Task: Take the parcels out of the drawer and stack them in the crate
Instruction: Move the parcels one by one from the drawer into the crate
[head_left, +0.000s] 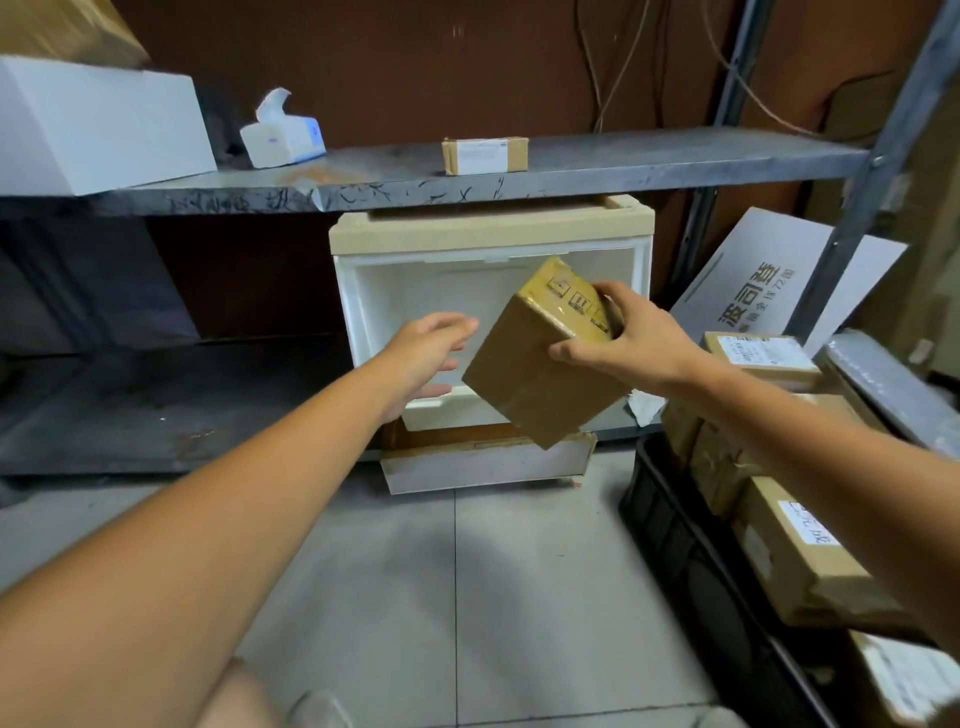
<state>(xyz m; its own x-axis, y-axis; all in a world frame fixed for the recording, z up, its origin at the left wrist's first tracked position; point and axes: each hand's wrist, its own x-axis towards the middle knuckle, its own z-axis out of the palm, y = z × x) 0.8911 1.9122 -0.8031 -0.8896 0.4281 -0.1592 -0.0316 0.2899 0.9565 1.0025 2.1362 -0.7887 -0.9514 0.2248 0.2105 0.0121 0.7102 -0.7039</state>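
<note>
My right hand (626, 338) grips a brown cardboard parcel (535, 374) by its upper end and holds it tilted in the air in front of the white drawer unit (415, 286). The unit's upper bay gapes white and hollow. A lower drawer (483, 467) is pulled out near the floor. My left hand (426, 353) reaches forward with fingers spread, just left of the parcel and apart from it. A black crate (675, 535) at the right holds several brown parcels (795, 551) with white labels.
A grey metal shelf (623, 161) runs above the drawer unit, carrying a small labelled parcel (484, 155), a tissue pack (283, 136) and a white foam box (93, 124). A white printed board (769, 280) leans at the right beside a shelf post (872, 171). Grey tiled floor lies below.
</note>
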